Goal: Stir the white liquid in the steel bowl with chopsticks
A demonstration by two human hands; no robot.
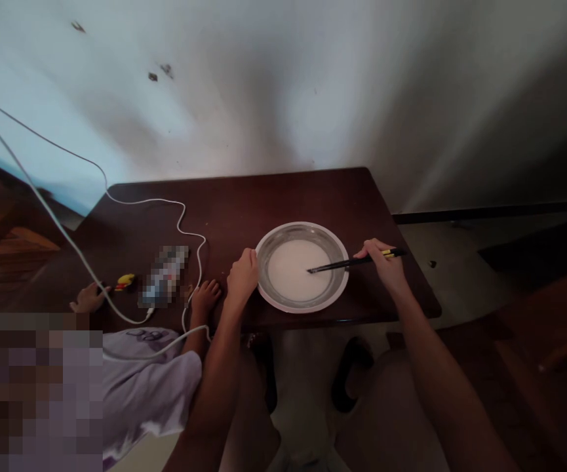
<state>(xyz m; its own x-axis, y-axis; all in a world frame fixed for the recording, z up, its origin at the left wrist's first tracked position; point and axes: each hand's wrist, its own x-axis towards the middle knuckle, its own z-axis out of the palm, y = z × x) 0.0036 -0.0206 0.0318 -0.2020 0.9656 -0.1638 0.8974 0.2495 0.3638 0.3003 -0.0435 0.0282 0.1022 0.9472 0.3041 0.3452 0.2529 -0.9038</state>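
Observation:
A round metal basin (pixel 341 288) sits near the front edge of the dark table, with a smooth whitish mixture (pixel 293 262) in its bottom. On the basin's left rim is my left hand (pixel 244 275), its fingers closed over the edge. My right hand (pixel 381 265), to the right of the basin, is closed around dark chopsticks (pixel 335 265) with a yellow band near the upper end. They slant down to the left across the rim, and their tips touch the whitish mixture. Whether it is liquid or paste I cannot tell.
On the brown table (pixel 273 196), left of the basin, lies a phone (pixel 165 275) with a blurred screen and a white cable (pixel 199 252). A small yellow and red object (pixel 126 282) is beside it. Another person in a light shirt (pixel 150 380) rests both hands there. A wall stands behind.

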